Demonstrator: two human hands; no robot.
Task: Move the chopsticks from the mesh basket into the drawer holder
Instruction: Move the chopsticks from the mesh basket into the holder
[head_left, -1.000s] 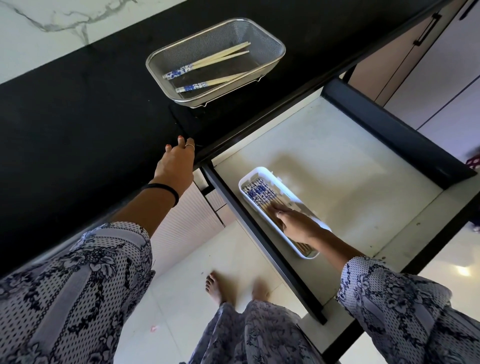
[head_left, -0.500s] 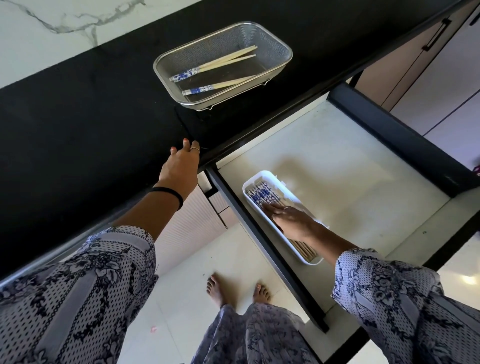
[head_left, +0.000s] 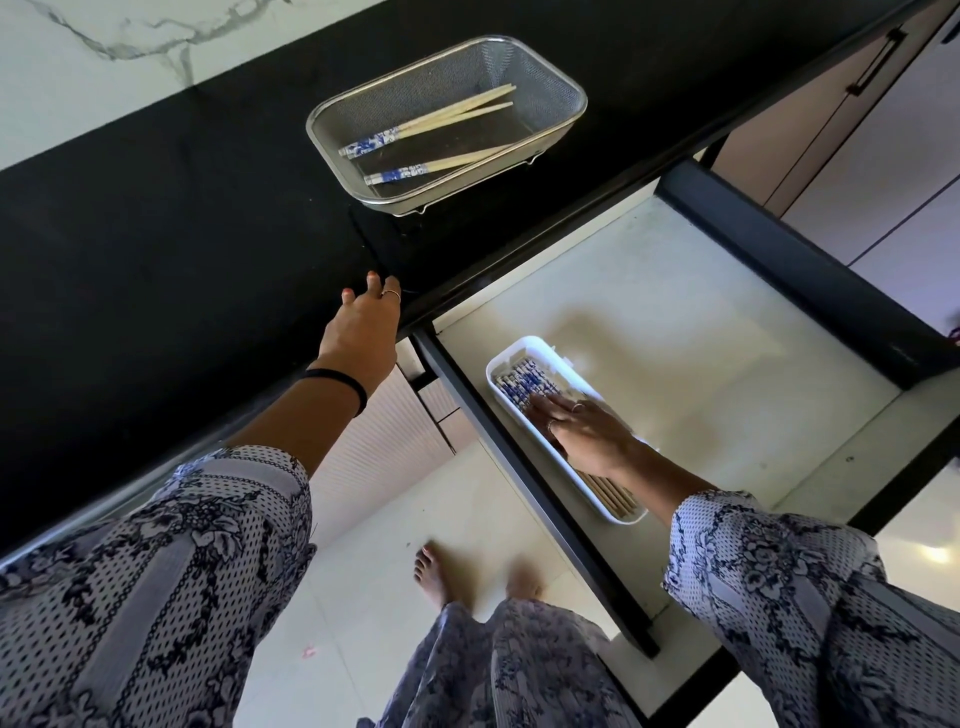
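- The black desk (head_left: 156, 249) fills the left and far part of the scene, with a pale marbled wall behind it.
- The left hand (head_left: 363, 332) reaches over the desk's near edge, fingers loosely spread and holding nothing; a dark band circles the wrist.
- The mesh basket (head_left: 566, 124) stands on the desk, beyond the left hand and apart from it. Loose chopsticks (head_left: 431, 124) lie inside it, blue patterned ends to the left, pale tips to the right.
- The drawer (head_left: 701, 332) is pulled out to the right of the left hand, below the desk edge.
- The white holder (head_left: 524, 349) lies near the drawer's left side, packed with bundled chopsticks (head_left: 519, 387).
- The right hand (head_left: 587, 431) rests flat on those bundled sticks, fingers straight and close together, gripping nothing.
- Bare feet stand on the pale floor below.
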